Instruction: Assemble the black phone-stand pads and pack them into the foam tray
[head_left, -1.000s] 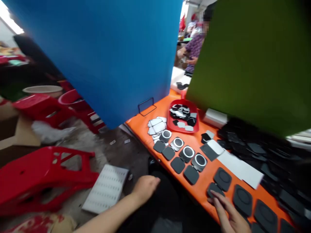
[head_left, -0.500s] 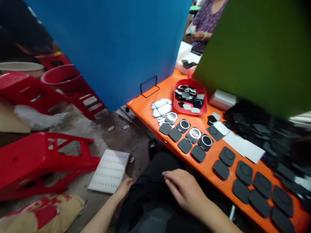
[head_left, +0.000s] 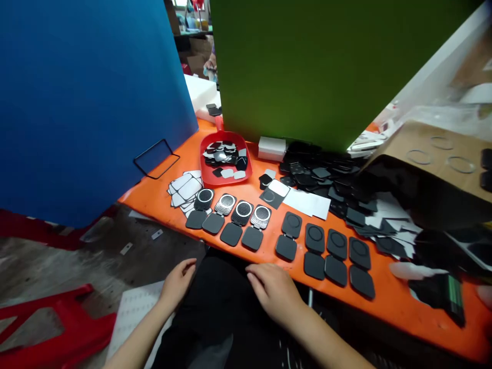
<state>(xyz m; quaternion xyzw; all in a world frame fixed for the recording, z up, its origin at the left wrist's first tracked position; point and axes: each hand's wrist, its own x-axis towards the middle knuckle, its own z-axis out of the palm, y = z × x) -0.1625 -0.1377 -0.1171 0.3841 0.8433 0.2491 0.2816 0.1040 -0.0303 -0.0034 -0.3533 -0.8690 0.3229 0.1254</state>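
My left hand (head_left: 177,282) hangs beside my left thigh, fingers loosely bent and apart, with nothing in it. Over my right thigh lies my right hand (head_left: 273,291), its fingers stretched out and holding nothing. Just past my knees, a row of black hinged square pads lies unfolded along the near edge of the orange table (head_left: 326,312). Pads on the left, such as one ringed pad (head_left: 243,211), have silvery discs or rings on them. Those on the right, such as one plain pad (head_left: 337,243), show only a faint dark circle. Neither hand touches them.
A red scoop (head_left: 204,177) holds black and white pieces. White dark-edged sheets (head_left: 184,189) lie left of it. Blue (head_left: 84,102) and green panels (head_left: 300,66) stand behind. Black pieces (head_left: 315,174) are heaped at right, near a cardboard box (head_left: 434,148). A red stool (head_left: 65,323) stands at lower left.
My view has turned to the right, bringing the table's right end and the cardboard box into sight. Both hands stay low by my lap, empty; the left shows more fully now.
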